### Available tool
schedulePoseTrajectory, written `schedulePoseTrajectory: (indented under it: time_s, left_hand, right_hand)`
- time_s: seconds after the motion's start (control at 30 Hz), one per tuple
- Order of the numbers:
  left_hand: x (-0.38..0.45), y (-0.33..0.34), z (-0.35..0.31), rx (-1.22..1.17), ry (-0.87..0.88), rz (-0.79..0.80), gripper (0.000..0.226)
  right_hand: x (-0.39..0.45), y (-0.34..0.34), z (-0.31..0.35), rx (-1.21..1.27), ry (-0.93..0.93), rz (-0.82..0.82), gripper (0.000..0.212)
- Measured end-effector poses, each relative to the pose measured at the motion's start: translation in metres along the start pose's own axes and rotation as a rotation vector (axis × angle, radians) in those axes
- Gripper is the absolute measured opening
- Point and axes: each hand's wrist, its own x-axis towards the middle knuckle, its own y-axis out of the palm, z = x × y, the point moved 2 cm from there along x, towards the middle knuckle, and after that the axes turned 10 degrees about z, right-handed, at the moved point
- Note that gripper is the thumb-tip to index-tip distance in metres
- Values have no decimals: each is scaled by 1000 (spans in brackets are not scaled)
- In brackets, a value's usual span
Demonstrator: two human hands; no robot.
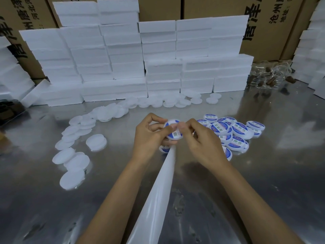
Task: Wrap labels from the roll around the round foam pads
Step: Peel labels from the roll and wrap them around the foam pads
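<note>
Mid-batch, one pad [173,130] in work. Held above the steel table [263,173] at centre, pinched between left hand [149,136] and right hand [200,140], both sets of fingers curled round it, blue-white label partly on, thumbs pressing at top edge. Backing strip [158,196] trailing down from the pad toward the viewer; roll itself out of view. Done: pile of labelled pads [235,132] just right of the hands. Left: many bare foam pads [73,159] strewn left and along the back by the white foam boxes [123,67]. Judged well under half finished.
</note>
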Motion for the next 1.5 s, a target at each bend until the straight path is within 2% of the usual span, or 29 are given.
schedulePoseTrajectory:
  time_s: [0.07, 0.17, 0.3, 0.43, 0.5, 0.7, 0.9, 1.0, 1.07, 1.3, 1.37, 1.5]
  left_hand:
    - [0, -2, 1, 16, 29, -42, 29]
    - [-1, 0, 3, 15, 47, -47, 31]
    - [0, 3, 2, 1, 37, 52, 21]
    - [0, 7, 2, 76, 53, 159, 39]
    - [0, 6, 1, 109, 64, 140, 37]
    - [-1, 2, 0, 105, 79, 43, 24]
    - [-1, 4, 2, 91, 45, 59, 31]
    - [1, 9, 6, 120, 15, 105, 48]
    - [1, 10, 7, 167, 45, 92, 51]
    - [5, -6, 3, 222, 113, -70, 33]
    - [6, -8, 3, 231, 112, -108, 31]
    - [6, -12, 3, 248, 108, -162, 30]
  right_hand:
    - [-1, 3, 2, -66, 2, 18, 55]
    - [-1, 5, 2, 11, -21, 18, 46]
    - [2, 4, -2, 110, -2, -28, 43]
    - [4, 1, -7, 46, 49, -68, 49]
    - [4, 1, -8, 9, 58, -50, 53]
    - [5, 5, -8, 165, 72, 71, 59]
    - [7, 1, -8, 294, 117, 108, 64]
    - [10, -6, -14, 279, 158, 77, 63]
    - [11, -13, -21, 225, 204, 22, 62]
    - [10, -45, -54, -90, 461, -340, 65]
    - [10, -50, -64, -116, 503, -353, 65]
    - [9, -49, -76, -142, 569, -267, 62]
